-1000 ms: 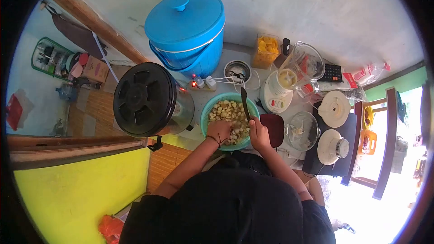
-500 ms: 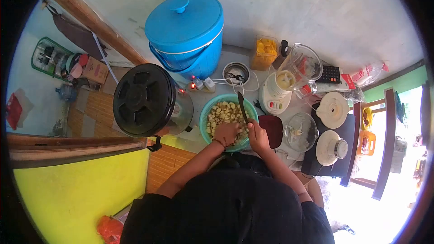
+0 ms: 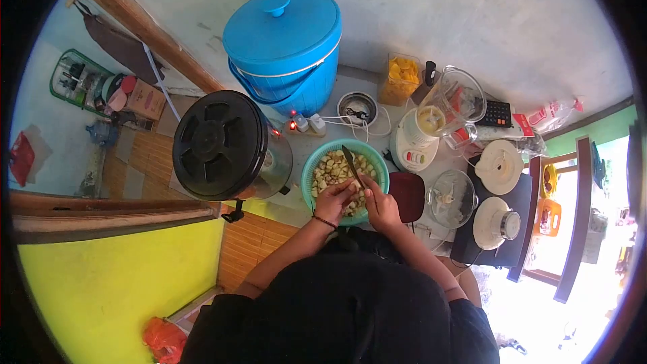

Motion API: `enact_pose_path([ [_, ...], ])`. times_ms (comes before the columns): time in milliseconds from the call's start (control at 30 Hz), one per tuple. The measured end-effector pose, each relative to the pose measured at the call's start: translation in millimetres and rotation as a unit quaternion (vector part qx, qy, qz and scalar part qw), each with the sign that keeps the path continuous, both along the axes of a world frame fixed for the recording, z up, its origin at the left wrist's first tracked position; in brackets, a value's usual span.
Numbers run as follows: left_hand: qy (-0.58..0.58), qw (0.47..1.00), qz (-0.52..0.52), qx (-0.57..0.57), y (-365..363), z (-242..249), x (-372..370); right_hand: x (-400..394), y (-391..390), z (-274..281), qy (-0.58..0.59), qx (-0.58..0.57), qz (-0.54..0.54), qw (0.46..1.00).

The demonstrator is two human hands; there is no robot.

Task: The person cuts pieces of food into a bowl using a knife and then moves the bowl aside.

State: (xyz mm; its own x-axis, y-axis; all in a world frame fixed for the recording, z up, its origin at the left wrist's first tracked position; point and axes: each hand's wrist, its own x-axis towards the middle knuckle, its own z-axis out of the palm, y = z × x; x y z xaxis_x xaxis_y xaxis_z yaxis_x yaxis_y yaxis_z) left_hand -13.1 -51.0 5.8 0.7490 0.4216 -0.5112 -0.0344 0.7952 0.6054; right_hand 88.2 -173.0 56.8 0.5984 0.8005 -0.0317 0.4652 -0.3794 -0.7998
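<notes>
A turquoise plastic basket (image 3: 306,182) in front of me holds many pale chopped chunks (image 3: 328,170), with some darker edges among them. Over its near side, my left hand (image 3: 334,202) pinches one pale chunk (image 3: 356,186) between thumb and fingers. My right hand (image 3: 381,208) is closed round the handle of a knife (image 3: 349,161). The dark blade points up and to the left, its lower part right at the held chunk. A dark red square lid or board (image 3: 408,197) lies just right of the basket.
A large black-lidded container (image 3: 219,145) stands left, and a blue lidded bucket (image 3: 283,47) behind. On the right are a blender (image 3: 431,118), a clear bowl with a blade (image 3: 451,199) and white appliance parts (image 3: 495,165). White cables run from a power strip (image 3: 309,125).
My left hand has come up out of the chunks with one piece in its fingers. The knife has tilted lower and further left, its blade meeting that piece.
</notes>
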Motion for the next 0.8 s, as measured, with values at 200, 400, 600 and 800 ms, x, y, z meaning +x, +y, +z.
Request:
enact_pose_path([
  [200, 0.03, 0.999, 0.031, 0.012, -6, 8, 2, -2, -1, 1, -0.068, -0.019, 0.019, 0.997],
  [400, 0.081, 0.996, 0.004, 0.04, -5, 11, -3, -4, 0, 5, -0.079, -0.077, 0.031, 0.993],
  [600, 0.087, 0.996, -0.027, 0.019, -8, 5, -12, -9, 0, -9, -0.088, -0.096, 0.031, 0.991],
  [800, 0.127, 0.982, -0.108, 0.087, -7, 4, -14, -9, 1, -13, -0.076, -0.087, 0.013, 0.993],
])
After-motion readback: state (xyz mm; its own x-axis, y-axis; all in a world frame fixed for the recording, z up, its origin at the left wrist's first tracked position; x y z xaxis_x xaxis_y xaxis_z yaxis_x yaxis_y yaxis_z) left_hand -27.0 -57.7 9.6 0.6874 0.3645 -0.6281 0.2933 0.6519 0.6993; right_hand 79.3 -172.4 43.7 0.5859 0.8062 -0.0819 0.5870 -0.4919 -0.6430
